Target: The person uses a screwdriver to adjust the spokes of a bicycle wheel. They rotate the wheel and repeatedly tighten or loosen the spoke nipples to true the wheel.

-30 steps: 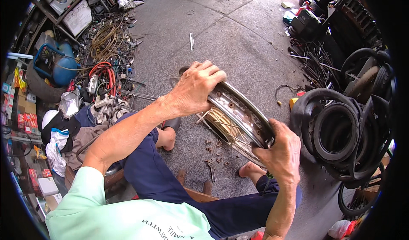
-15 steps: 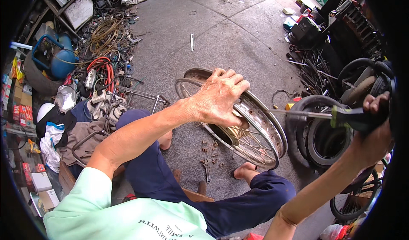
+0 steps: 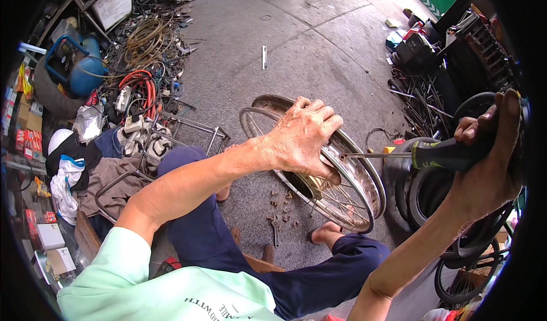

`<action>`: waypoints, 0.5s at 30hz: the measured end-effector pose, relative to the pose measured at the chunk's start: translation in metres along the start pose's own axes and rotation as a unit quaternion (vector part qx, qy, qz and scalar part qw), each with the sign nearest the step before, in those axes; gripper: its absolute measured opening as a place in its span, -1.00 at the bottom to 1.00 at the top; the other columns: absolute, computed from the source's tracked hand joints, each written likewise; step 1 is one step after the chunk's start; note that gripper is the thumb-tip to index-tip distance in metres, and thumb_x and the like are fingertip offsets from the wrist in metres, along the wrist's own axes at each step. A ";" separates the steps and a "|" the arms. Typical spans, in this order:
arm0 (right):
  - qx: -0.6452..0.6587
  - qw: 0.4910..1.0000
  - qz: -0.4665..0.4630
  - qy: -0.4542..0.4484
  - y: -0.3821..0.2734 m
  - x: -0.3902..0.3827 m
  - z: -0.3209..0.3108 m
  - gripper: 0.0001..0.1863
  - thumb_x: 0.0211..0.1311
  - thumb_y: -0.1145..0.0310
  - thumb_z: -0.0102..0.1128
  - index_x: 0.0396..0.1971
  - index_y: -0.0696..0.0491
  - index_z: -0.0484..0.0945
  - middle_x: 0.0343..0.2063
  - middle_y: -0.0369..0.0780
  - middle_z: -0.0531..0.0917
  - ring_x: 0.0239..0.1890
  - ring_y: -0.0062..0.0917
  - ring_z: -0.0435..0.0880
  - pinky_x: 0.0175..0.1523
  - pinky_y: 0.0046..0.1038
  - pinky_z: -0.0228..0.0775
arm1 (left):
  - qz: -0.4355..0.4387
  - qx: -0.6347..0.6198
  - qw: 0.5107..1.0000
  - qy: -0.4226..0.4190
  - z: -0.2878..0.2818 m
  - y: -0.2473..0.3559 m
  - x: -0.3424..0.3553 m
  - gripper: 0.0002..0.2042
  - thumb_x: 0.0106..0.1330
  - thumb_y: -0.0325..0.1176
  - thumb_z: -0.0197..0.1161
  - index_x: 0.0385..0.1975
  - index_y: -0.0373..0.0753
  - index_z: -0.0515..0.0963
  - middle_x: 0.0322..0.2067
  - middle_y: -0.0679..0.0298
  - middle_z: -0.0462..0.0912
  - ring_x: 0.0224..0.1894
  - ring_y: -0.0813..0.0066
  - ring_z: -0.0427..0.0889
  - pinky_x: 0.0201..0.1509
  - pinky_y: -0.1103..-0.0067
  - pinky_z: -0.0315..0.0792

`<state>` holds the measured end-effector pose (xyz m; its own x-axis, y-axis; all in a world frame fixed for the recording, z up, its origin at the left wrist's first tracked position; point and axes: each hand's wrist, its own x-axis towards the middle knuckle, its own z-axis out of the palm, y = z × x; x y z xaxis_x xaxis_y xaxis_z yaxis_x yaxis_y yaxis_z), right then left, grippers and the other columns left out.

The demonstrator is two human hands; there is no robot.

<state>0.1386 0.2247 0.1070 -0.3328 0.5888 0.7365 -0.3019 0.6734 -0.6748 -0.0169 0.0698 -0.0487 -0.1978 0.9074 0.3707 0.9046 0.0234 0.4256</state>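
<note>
Tilted between my knees is a spoked metal wheel, with a second rim close behind it. My left hand clamps over the top of the rims, thumb on the near side and fingers over the far side. My right hand holds a screwdriver by its dark and lime-green handle. Its shaft lies nearly level, and the tip reaches the holed face of the far rim. Where my left hand covers the rims, they are hidden.
Small brass-coloured pieces and a wrench lie on the floor below the wheel. Tyres stand at the right. Coiled cables and a blue tank crowd the left. A metal strip lies ahead.
My right hand and the screwdriver have moved left, bringing the tip onto the rim. The wheel and my left hand appear slightly lower and further right, partly because the view has shifted.
</note>
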 end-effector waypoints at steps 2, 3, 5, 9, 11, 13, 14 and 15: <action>-0.023 0.999 -0.020 -0.015 0.002 -0.002 0.003 -0.74 0.38 0.42 0.16 0.00 0.15 0.65 -0.35 -0.19 0.64 -0.57 -0.63 0.52 -0.43 -0.53 0.41 | 0.019 -0.003 0.999 0.041 0.003 -0.002 -0.002 -0.28 -0.30 0.10 0.54 -0.22 -0.33 0.48 -0.30 0.16 0.51 -0.17 0.21 0.51 0.05 0.31 0.30; -0.037 0.999 -0.025 -0.019 0.002 -0.002 0.004 -0.74 0.38 0.43 0.15 0.00 0.14 0.65 -0.34 -0.19 0.65 -0.56 -0.64 0.53 -0.43 -0.53 0.41 | 0.017 -0.003 0.999 0.040 0.003 -0.002 -0.002 -0.28 -0.29 0.09 0.54 -0.22 -0.33 0.47 -0.29 0.16 0.51 -0.17 0.21 0.51 0.05 0.31 0.29; -0.020 0.999 -0.024 -0.026 0.001 -0.003 0.006 -0.73 0.39 0.44 0.12 0.01 0.12 0.65 -0.32 -0.18 0.65 -0.55 -0.64 0.55 -0.43 -0.54 0.42 | 0.013 -0.003 0.999 0.037 0.002 -0.003 -0.003 -0.29 -0.29 0.08 0.54 -0.22 -0.33 0.47 -0.29 0.16 0.51 -0.17 0.22 0.51 0.05 0.32 0.29; -0.007 0.997 -0.051 -0.058 0.002 -0.001 0.004 -0.72 0.42 0.44 0.08 0.04 0.10 0.63 -0.27 -0.18 0.65 -0.54 -0.64 0.58 -0.40 -0.54 0.46 | 0.007 -0.006 1.000 0.025 -0.001 -0.004 -0.004 -0.30 -0.28 0.06 0.53 -0.21 -0.32 0.47 -0.29 0.17 0.50 -0.16 0.23 0.50 0.06 0.32 0.29; -0.027 0.995 -0.069 -0.071 0.002 -0.002 0.002 -0.71 0.42 0.43 0.07 0.06 0.09 0.62 -0.25 -0.18 0.66 -0.54 -0.64 0.59 -0.38 -0.55 0.48 | 0.010 0.002 1.000 0.026 -0.001 -0.004 -0.005 -0.31 -0.27 0.05 0.53 -0.21 -0.32 0.46 -0.29 0.17 0.50 -0.15 0.24 0.49 0.06 0.32 0.28; -0.031 0.993 -0.073 -0.083 0.001 -0.003 0.002 -0.70 0.43 0.43 0.06 0.08 0.09 0.61 -0.24 -0.18 0.66 -0.53 -0.64 0.61 -0.37 -0.55 0.50 | 0.005 -0.001 1.000 0.022 -0.002 -0.004 -0.005 -0.31 -0.26 0.05 0.53 -0.21 -0.33 0.46 -0.28 0.16 0.49 -0.15 0.24 0.49 0.07 0.31 0.28; -0.021 0.994 -0.069 -0.088 -0.001 -0.004 0.004 -0.69 0.43 0.43 0.05 0.09 0.09 0.60 -0.24 -0.18 0.66 -0.52 -0.64 0.62 -0.36 -0.55 0.51 | 0.003 -0.003 1.000 0.020 -0.002 -0.004 -0.006 -0.31 -0.26 0.05 0.53 -0.20 -0.33 0.46 -0.28 0.16 0.49 -0.15 0.23 0.49 0.07 0.31 0.28; -0.028 0.992 -0.077 -0.096 -0.001 -0.004 0.005 -0.69 0.43 0.43 0.05 0.09 0.08 0.60 -0.25 -0.18 0.67 -0.51 -0.64 0.63 -0.36 -0.56 0.52 | 0.000 -0.002 1.000 0.016 -0.003 -0.003 -0.006 -0.31 -0.26 0.05 0.53 -0.20 -0.33 0.46 -0.28 0.16 0.49 -0.15 0.23 0.49 0.08 0.31 0.28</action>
<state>0.1359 0.2195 0.1041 -0.4518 0.3846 0.8049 -0.3143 0.7758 -0.5471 -0.0201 0.0632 -0.0498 -0.2095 0.8933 0.3977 0.9036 0.0214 0.4279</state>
